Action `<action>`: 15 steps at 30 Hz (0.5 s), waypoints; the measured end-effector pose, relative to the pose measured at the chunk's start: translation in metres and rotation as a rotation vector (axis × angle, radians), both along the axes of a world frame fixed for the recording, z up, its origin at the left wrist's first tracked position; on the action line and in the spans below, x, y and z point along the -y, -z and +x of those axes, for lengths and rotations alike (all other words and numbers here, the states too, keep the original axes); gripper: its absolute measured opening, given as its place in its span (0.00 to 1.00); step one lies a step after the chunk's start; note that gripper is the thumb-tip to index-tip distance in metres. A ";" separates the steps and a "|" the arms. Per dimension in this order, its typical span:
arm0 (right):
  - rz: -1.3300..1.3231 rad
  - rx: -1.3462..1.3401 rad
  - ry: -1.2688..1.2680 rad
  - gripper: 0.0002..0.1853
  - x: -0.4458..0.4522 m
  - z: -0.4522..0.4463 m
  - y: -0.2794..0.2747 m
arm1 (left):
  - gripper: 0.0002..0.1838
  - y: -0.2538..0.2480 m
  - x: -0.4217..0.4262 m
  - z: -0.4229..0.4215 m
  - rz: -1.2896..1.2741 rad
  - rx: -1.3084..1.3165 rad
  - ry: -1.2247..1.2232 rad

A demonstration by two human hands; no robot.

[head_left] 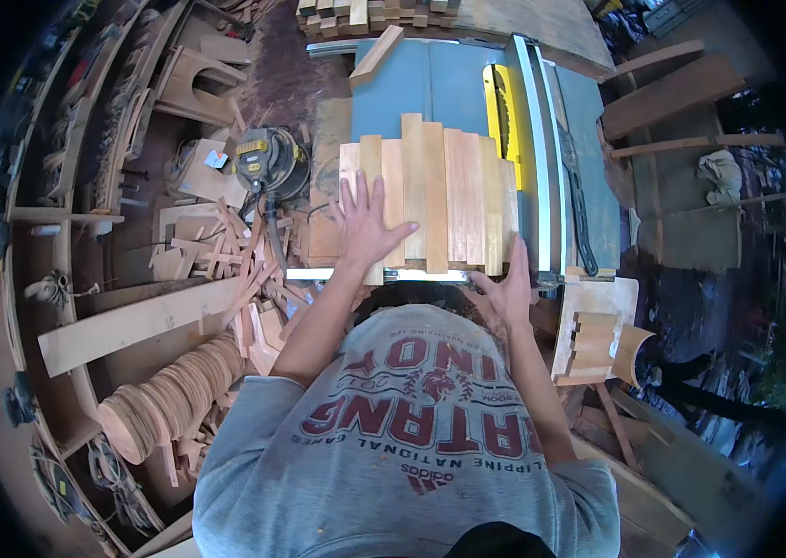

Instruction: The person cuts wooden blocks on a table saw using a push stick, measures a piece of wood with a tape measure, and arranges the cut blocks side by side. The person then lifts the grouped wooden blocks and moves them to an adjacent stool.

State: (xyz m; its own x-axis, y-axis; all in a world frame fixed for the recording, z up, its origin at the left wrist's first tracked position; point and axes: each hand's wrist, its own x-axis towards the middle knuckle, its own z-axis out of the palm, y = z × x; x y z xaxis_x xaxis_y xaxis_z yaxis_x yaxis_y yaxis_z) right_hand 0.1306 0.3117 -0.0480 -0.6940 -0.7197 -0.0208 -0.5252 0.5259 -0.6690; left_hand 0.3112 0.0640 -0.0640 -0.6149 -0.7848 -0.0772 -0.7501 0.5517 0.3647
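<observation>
Several wooden strips (423, 186) of uneven length lie side by side on a blue-grey table saw (393, 88). My left hand (369, 223) rests on the left strips with its fingers spread and its thumb stretched to the right. At the lower right corner of the row, my right hand (510, 284) stands along the outer edge of the last strip, fingers stretched out and thumb apart. Just beyond the strips on the right is the saw's yellow blade insert (504, 121). The silver rip fence (541, 158) runs to the right of it.
A loose wood block (376, 56) lies on the saw's far left corner. Stacked wood pieces (379, 11) sit behind it. A black and yellow shop vacuum (272, 160) stands at the left, near scrap wood (225, 246) and a row of round wooden discs (170, 395).
</observation>
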 end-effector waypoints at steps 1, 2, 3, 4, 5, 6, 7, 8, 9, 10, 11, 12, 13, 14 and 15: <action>-0.041 0.049 0.004 0.59 0.005 -0.003 0.000 | 0.64 0.002 0.000 -0.001 -0.001 0.001 0.010; -0.028 0.056 0.027 0.63 0.009 -0.004 0.000 | 0.64 0.006 0.001 -0.001 -0.022 0.007 0.008; -0.030 0.058 0.032 0.63 0.016 -0.002 -0.004 | 0.64 0.008 0.001 -0.001 -0.042 0.013 0.002; 0.053 0.010 0.050 0.64 0.023 0.004 -0.010 | 0.64 0.008 0.002 -0.001 -0.043 0.017 0.007; 0.137 -0.037 0.066 0.65 0.029 0.008 -0.013 | 0.64 0.007 0.001 -0.001 -0.036 -0.002 0.009; 0.135 -0.031 0.067 0.65 0.034 0.009 -0.007 | 0.64 0.005 0.002 0.000 -0.030 -0.021 0.010; 0.119 -0.140 0.058 0.66 0.040 0.007 0.000 | 0.64 0.003 0.002 0.000 -0.032 -0.017 0.010; 0.102 -0.251 0.049 0.66 0.047 0.006 0.006 | 0.64 0.001 0.001 -0.001 -0.033 -0.026 -0.001; 0.100 -0.246 0.049 0.66 0.056 0.005 0.006 | 0.64 -0.001 0.001 -0.001 -0.033 -0.035 -0.012; 0.183 -0.279 0.054 0.65 0.065 0.005 0.006 | 0.64 0.000 0.000 -0.001 -0.035 -0.031 -0.011; 0.267 -0.311 0.057 0.65 0.070 0.007 0.005 | 0.64 0.001 -0.001 -0.001 -0.079 -0.067 -0.042; 0.268 -0.303 0.058 0.65 0.070 0.011 0.005 | 0.64 0.003 -0.003 0.000 -0.122 -0.100 -0.070; 0.298 -0.304 0.055 0.65 0.073 0.014 0.004 | 0.64 0.004 -0.002 0.002 -0.124 -0.095 -0.066; 0.326 -0.309 0.053 0.65 0.076 0.016 0.003 | 0.64 0.004 0.001 0.005 -0.094 -0.088 -0.084; 0.323 -0.308 0.055 0.65 0.078 0.021 0.003 | 0.64 0.003 0.004 0.009 -0.063 -0.083 -0.103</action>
